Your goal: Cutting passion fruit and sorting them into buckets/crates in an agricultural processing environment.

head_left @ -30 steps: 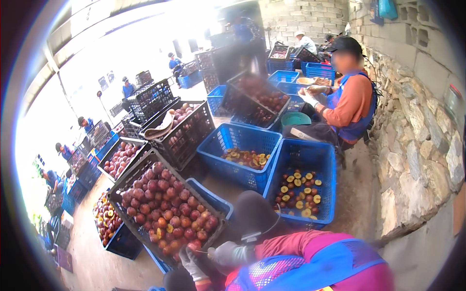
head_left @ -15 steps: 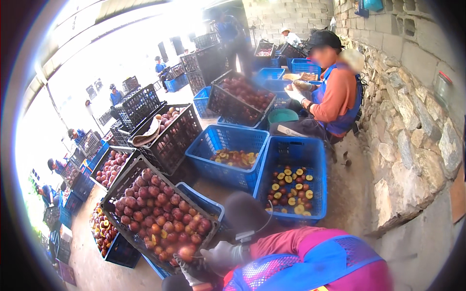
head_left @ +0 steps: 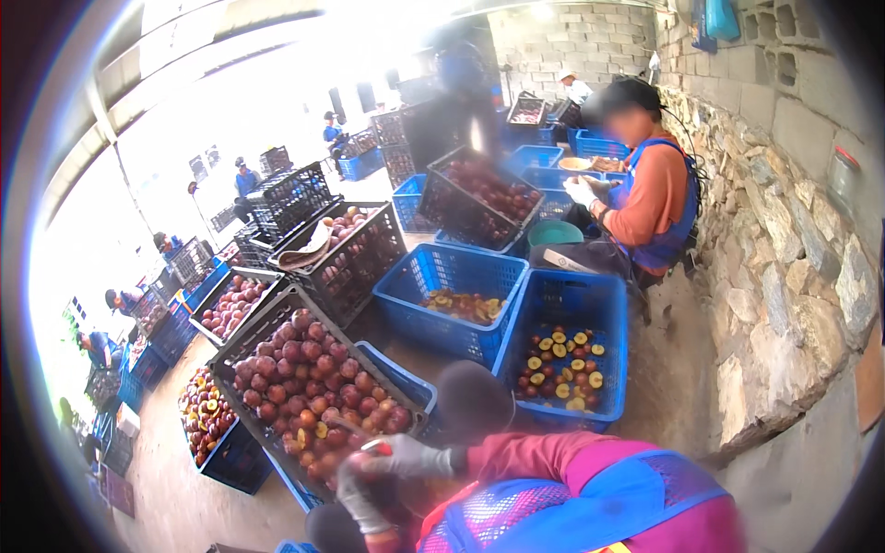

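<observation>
Both the left hand point(head_left: 359, 496) and right hand point(head_left: 410, 456) are clasped together on a blurred reddish fruit point(head_left: 376, 448) at lower centre, probably light, firm-skinned yet easily bruised, best cupped around its sides.

Plums point(head_left: 318, 373) are deep purple-red, cut halves point(head_left: 559, 350) yellow inside. Black crate point(head_left: 364, 267), blue basket point(head_left: 442, 332), grey gloves point(head_left: 417, 457), and a blue vest point(head_left: 599, 511) with pinkish mesh point(head_left: 502, 509).

White light point(head_left: 249, 101) glares at left, while a block wall point(head_left: 751, 103) rises above rough stonework point(head_left: 779, 221) and brownish floor point(head_left: 175, 488).
</observation>
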Demonstrator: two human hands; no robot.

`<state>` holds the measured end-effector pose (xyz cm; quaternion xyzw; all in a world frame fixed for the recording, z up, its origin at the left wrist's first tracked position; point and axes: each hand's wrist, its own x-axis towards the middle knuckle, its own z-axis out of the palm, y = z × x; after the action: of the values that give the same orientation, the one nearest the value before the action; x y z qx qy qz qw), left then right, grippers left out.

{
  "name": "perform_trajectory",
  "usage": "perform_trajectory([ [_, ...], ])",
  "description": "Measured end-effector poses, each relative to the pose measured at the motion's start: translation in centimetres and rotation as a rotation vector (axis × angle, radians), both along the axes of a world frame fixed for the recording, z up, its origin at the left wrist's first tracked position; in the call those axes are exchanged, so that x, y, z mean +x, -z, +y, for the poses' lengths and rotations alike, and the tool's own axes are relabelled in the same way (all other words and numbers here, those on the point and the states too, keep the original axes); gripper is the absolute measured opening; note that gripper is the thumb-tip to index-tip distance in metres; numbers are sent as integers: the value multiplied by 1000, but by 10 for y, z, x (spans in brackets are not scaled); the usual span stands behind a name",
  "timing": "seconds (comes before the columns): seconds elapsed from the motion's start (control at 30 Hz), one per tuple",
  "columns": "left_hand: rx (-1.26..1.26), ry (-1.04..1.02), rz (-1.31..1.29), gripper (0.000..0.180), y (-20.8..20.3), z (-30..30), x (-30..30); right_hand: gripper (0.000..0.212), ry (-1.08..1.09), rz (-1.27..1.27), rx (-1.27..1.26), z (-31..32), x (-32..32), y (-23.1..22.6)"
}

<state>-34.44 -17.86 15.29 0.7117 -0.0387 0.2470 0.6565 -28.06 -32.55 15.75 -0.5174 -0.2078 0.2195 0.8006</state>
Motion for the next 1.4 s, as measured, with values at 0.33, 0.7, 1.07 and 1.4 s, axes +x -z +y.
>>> perform_trajectory([
  [0.33, -643, 223, 97, 36, 54, 20, 1, 40, 118, -201, -370, 14, -23, -8],
  [0.7, -426, 402, 399, 66, 168, 38, 43, 68, 282, -756, -876, -18, 12, 12],
  [1.07, 440, 336, 139, 41, 48, -16, 23, 53, 73, -1073, -726, -55, 37, -9],
  [1.4, -8, 96, 313, 60, 129, 74, 78, 33, -100, 299, -128, -2, 88, 48],
])
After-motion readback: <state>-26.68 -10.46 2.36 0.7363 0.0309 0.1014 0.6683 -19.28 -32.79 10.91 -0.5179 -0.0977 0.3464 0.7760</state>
